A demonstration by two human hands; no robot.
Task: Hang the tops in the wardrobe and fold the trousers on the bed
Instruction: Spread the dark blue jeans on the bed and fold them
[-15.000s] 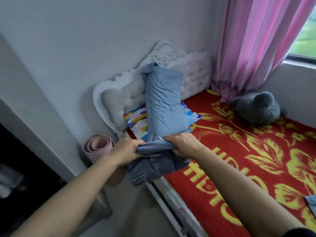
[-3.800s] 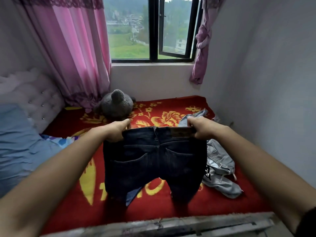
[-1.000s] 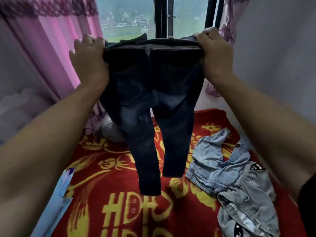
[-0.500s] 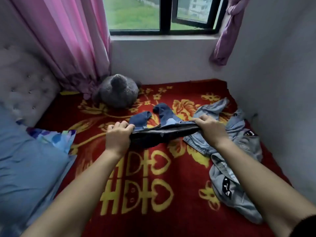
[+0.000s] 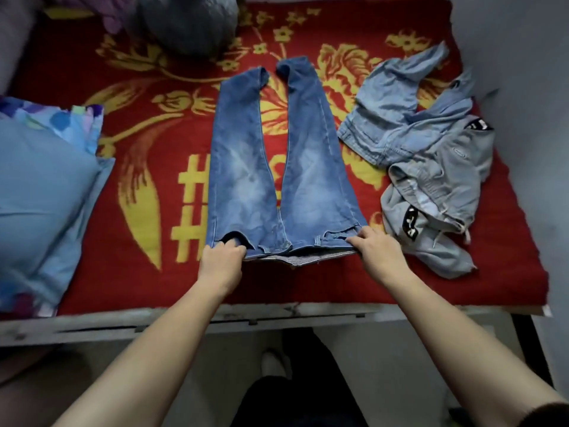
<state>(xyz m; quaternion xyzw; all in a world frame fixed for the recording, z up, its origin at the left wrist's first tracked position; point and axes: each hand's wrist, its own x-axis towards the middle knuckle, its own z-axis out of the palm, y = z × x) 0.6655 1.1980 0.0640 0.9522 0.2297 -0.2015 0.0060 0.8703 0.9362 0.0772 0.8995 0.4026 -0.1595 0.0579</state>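
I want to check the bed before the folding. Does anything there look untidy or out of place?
Yes. Right of the flat blue jeans, a light denim garment and a grey garment lie crumpled in one heap on the red blanket. Nothing looks damaged.

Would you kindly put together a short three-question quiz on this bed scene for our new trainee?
1. Multiple choice: which part of the jeans do the left hand and the right hand hold? A the hems; B the waistband; C the knees.
2. True or false: the jeans are already folded in half.
3. Fill in the gap: as the person sees it, the heap of clothes lies to the ___ of the jeans.

Key: 1 B; 2 false, they lie flat with both legs stretched out away from the person; 3 right.
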